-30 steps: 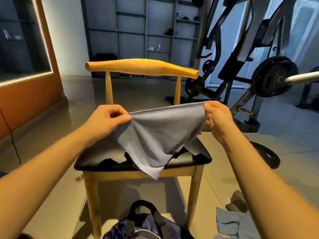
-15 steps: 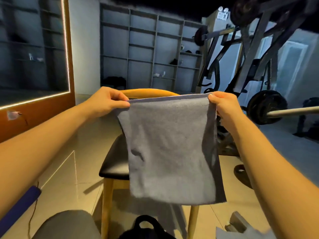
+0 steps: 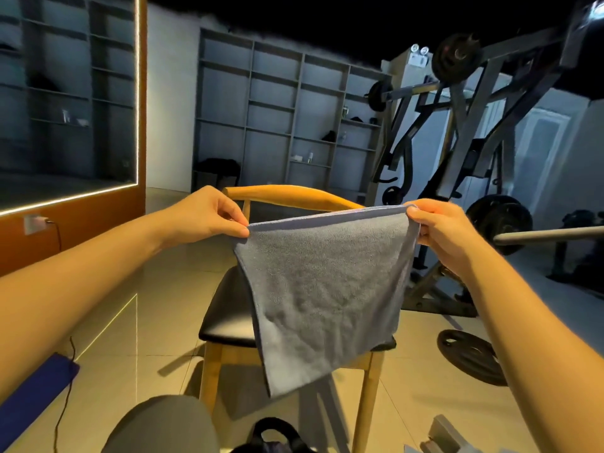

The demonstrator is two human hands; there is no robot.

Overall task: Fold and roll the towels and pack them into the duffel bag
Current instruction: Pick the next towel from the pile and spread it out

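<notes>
Lowest in view, well below the fingers, the dark looped handle of the duffel bag is cut off by the frame edge. A grey-clad knee is seen to its left and a blue mat further left. Grey folded cloth lies on the floor below the right forearm. A grey-blue towel is held up by its top corners: one is pinched between the thumb and curled fingers of the left hand, the other is gripped by the right hand. The towel hangs flat, hiding much of the wooden chair just behind the fingers. A weight plate lies on the floor under the right forearm. Beyond the right fingers a barbell and a weight machine are seen; open shelving stands far behind the left fingers
</notes>
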